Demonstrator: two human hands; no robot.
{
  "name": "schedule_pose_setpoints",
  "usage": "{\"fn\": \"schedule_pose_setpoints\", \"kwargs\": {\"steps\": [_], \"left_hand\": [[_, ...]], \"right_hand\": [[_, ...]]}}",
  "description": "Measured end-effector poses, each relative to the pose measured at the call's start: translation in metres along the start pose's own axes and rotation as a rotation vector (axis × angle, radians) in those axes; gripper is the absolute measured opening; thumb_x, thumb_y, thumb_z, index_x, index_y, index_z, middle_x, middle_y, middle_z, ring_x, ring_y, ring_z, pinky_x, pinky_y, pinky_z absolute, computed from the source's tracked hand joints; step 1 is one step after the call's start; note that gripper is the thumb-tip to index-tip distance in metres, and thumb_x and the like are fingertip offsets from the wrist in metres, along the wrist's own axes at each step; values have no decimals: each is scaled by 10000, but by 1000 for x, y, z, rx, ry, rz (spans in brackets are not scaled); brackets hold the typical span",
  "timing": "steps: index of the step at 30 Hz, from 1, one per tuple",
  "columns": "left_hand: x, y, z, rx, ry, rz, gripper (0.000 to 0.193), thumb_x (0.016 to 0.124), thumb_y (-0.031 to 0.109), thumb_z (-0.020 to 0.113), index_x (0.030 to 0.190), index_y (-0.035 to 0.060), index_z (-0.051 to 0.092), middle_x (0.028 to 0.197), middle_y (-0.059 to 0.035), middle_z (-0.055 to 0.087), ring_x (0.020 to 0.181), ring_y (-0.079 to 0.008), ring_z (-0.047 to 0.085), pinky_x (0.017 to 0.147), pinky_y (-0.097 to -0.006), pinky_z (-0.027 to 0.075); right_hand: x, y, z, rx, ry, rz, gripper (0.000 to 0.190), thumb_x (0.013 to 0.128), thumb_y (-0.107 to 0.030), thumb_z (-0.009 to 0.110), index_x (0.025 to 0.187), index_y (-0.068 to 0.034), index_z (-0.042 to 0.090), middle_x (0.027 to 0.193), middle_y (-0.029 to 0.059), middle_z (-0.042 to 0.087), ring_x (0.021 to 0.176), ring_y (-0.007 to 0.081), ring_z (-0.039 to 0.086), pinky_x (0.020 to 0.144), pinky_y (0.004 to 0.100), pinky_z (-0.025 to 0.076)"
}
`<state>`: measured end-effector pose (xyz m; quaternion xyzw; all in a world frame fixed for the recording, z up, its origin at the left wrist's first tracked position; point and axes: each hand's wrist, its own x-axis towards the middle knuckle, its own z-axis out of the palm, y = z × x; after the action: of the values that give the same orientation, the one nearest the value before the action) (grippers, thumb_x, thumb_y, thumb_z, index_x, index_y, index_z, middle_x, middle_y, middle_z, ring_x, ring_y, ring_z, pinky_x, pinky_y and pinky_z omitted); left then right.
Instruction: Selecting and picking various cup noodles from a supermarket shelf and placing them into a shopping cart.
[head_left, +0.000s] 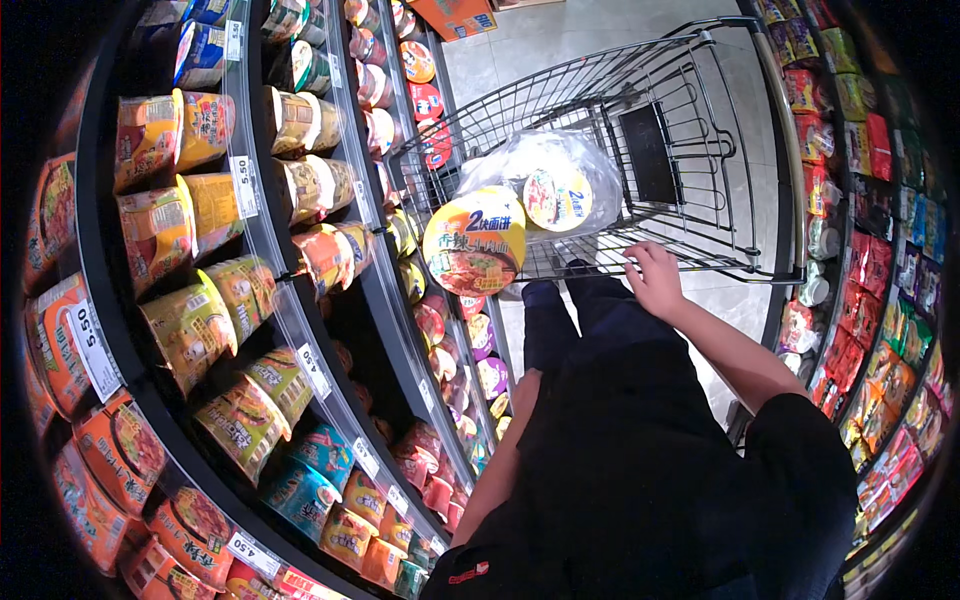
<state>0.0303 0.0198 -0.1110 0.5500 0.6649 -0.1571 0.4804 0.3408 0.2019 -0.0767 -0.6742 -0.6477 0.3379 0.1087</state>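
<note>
My right hand (656, 279) is beside the near wire side of a shopping cart (705, 251), fingers apart and tips close to the wires. Whether they touch the wires is unclear. My left hand (525, 390) hangs low by my left thigh, and its fingers are mostly hidden. Inside the cart lies a clear plastic bag (487, 169) with an instant noodle tub (559, 199) in it. A larger-looking noodle tub (474, 240), yellow-rimmed with a printed lid, is at the cart's near left corner; its support is hidden.
Shelves (251, 176) of noodle tubs rise close on my left, with price tags (244, 187) along their edges. Bagged packets (870, 262) fill shelves on the right. An orange carton (457, 19) sits on the tiled floor (517, 49) beyond the cart.
</note>
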Motion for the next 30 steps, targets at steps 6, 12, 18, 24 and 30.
{"fn": "schedule_pose_setpoints", "kwargs": {"steps": [6,12,18,24,30], "left_hand": [[-18,11,6,-29,119,92,260,841,205,552,1043,41,558,1052,-198,566,994,-365,602,809,-474,490],[-44,26,-26,31,147,157,292,850,236,583,1064,41,547,1028,-178,564,935,-362,596,786,-450,496],[-98,7,-55,-351,68,91,273,901,249,580,1015,2,605,994,-194,638,917,-338,606,728,-362,474],[-129,-7,-51,-655,-18,-40,254,899,230,577,1007,3,609,968,-182,641,894,-319,608,719,-357,470],[-147,-6,-52,-964,-118,-137,235,897,212,575,1000,4,613,943,-170,643,871,-300,609,710,-353,465]], "right_hand": [[1,-5,2,-155,-6,-35,217,856,-229,581,1043,-127,623,1143,106,561,1093,278,520,913,433,366],[-3,6,6,-168,-20,-4,241,860,-260,574,1047,-120,631,1147,117,553,1116,277,502,910,436,364],[-1,-1,6,-184,-73,-2,253,862,-278,559,1049,-125,633,1155,110,558,1125,266,504,913,439,364],[0,-1,12,-246,-44,3,248,863,-290,548,1032,-137,644,1137,95,574,1114,247,518,911,445,361],[1,-3,9,-258,-83,35,245,867,-300,542,1027,-149,649,1135,72,586,1106,235,530,915,443,361]]}}
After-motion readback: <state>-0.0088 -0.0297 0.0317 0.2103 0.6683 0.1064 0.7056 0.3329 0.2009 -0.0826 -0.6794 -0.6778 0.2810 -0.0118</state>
